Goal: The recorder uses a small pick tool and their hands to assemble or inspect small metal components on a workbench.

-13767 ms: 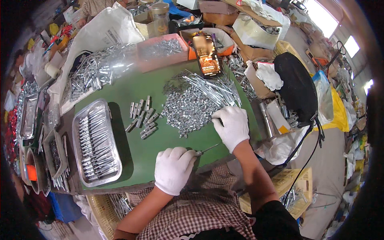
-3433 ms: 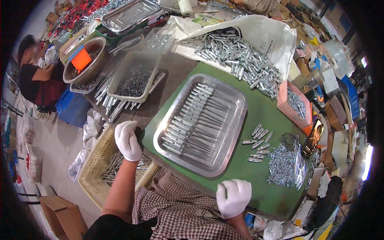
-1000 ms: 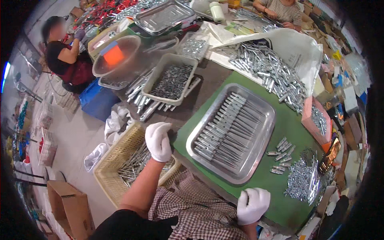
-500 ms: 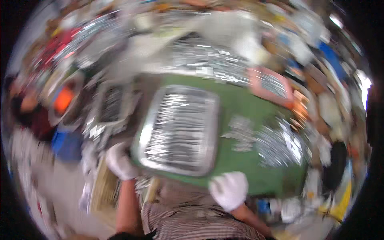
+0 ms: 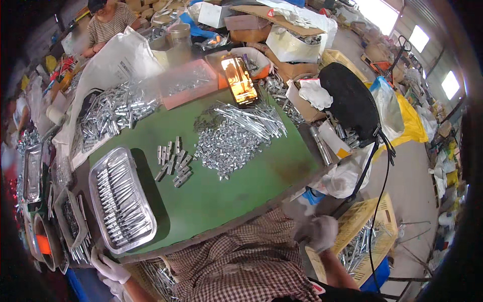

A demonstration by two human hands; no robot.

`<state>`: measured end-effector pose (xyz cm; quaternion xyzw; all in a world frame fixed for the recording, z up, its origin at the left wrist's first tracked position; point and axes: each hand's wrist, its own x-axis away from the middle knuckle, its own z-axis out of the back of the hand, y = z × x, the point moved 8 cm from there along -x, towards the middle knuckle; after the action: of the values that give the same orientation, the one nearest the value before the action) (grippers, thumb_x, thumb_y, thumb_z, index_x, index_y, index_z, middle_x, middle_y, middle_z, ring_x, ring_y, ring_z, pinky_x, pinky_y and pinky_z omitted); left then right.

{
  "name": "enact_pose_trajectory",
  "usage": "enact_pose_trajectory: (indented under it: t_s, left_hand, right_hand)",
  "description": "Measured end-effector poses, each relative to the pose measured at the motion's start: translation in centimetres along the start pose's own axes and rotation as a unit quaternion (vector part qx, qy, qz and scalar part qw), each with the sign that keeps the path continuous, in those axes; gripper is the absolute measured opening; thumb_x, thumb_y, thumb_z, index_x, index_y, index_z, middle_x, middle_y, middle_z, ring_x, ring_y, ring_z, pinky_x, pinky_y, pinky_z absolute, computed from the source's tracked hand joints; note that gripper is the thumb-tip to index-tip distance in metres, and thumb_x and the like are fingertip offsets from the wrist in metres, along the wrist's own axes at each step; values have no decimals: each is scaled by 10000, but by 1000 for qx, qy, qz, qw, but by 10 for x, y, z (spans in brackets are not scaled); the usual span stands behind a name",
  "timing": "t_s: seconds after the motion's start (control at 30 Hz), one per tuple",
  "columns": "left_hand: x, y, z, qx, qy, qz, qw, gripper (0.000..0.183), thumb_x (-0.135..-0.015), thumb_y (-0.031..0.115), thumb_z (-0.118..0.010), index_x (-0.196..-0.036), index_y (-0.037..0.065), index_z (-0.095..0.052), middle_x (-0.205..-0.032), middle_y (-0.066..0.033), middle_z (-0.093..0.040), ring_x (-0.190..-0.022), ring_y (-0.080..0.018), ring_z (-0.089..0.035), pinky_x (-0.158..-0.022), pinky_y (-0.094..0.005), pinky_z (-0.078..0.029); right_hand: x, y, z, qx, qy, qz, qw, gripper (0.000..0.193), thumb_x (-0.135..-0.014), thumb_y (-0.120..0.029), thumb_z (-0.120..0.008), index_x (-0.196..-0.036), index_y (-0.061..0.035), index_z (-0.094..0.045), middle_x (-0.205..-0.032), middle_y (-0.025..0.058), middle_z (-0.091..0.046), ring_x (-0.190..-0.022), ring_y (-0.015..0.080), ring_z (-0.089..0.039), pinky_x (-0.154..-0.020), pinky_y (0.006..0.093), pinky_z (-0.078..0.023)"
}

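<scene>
My left hand (image 5: 109, 268), in a white glove, is at the near left corner of the green table (image 5: 221, 196), with its fingers stretched out and nothing seen in them. Just above it lies a silver metal tray (image 5: 153, 229) holding a row of slim metal rods (image 5: 121, 201). My right hand (image 5: 320, 233), also gloved, is off the table's front edge beside a yellow plastic crate (image 5: 387, 211). Motion smears its fingers, so any grip is hidden. Short metal sleeves (image 5: 173, 160) lie in a small group near a pile of small metal pieces (image 5: 226, 148).
Long thin pins (image 5: 254, 121) lie behind the small pieces, below a phone with a lit screen (image 5: 239, 80). A pink bin (image 5: 188, 83) and a heap of metal parts (image 5: 118, 108) stand at the back. A black bag (image 5: 349, 98) hangs at right. Another person (image 5: 108, 25) sits far left.
My view has swung to the right, so the table and tray appear farther left. My right hand has gone from the table's front edge to beside the yellow crate. The left hand stays near the tray.
</scene>
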<state>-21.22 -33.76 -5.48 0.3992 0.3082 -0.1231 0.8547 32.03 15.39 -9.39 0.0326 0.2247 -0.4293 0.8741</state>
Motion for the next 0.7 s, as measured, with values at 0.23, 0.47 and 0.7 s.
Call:
enact_pose_trajectory:
  t_s: [0.23,0.47,0.7]
  left_hand:
    - [34,21,29,-87,112,-12,990,349,-964,-10,-508,-1301,-79,-565,-1268,-234,-591,-1167,-344,-571,-1025,-439,-465]
    - [125,166,-22,2,-308,-193,932,334,-839,201,-732,-1116,25,-670,-1017,-167,-668,-917,-356,-633,-845,-457,-513]
    - [166,187,-84,-75,-448,-199,869,152,-815,179,-750,-942,117,-694,-869,-110,-631,-735,-332,-647,-641,-460,-522]
  right_hand:
    - [211,300,70,350,190,-391,830,329,-937,-246,-658,-1198,-45,-666,-1021,185,-732,-888,364,-700,-765,459,-540]
    - [80,281,-28,228,140,-320,909,315,-938,-246,-657,-1181,-47,-669,-992,182,-727,-869,371,-696,-757,459,-538]
    - [23,266,-60,159,75,-246,953,299,-939,-247,-656,-1161,-48,-671,-958,180,-722,-846,378,-691,-748,458,-536]
